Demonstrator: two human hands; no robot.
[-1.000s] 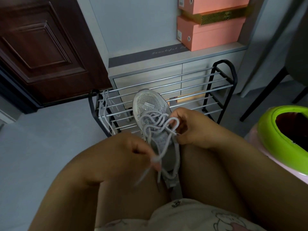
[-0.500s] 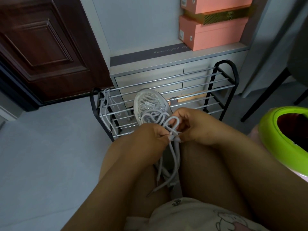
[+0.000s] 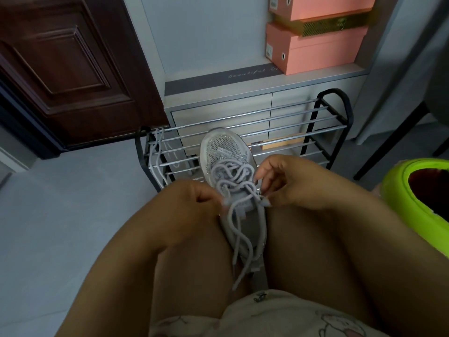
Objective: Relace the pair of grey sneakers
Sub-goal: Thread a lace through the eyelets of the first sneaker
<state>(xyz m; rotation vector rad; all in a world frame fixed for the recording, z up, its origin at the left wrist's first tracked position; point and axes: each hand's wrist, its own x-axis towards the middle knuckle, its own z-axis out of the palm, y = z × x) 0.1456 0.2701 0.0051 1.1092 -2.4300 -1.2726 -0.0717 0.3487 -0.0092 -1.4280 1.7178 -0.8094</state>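
One grey sneaker [image 3: 222, 152] lies between my knees, toe pointing away toward the rack. Its pale lace [image 3: 230, 177] runs in loose crossings over the tongue, and both free ends [image 3: 239, 242] trail down toward my lap. My left hand [image 3: 192, 203] pinches the lace at the sneaker's left side. My right hand [image 3: 286, 183] pinches the lace at the right side, close to the eyelets. A second loose lace [image 3: 155, 156] hangs over the left end of the rack. The other sneaker is not in sight.
A black and metal shoe rack [image 3: 323, 122] stands just beyond the sneaker, in front of a low grey cabinet [image 3: 218, 103]. Pink boxes [image 3: 315, 47] sit on the cabinet. A green-rimmed bin [image 3: 398, 190] is at my right, a dark wooden door [image 3: 60, 69] at the left.
My left hand came up from the dangling lace ends to the sneaker's left side, then drew slightly left. The lace ends now hang free over my lap.
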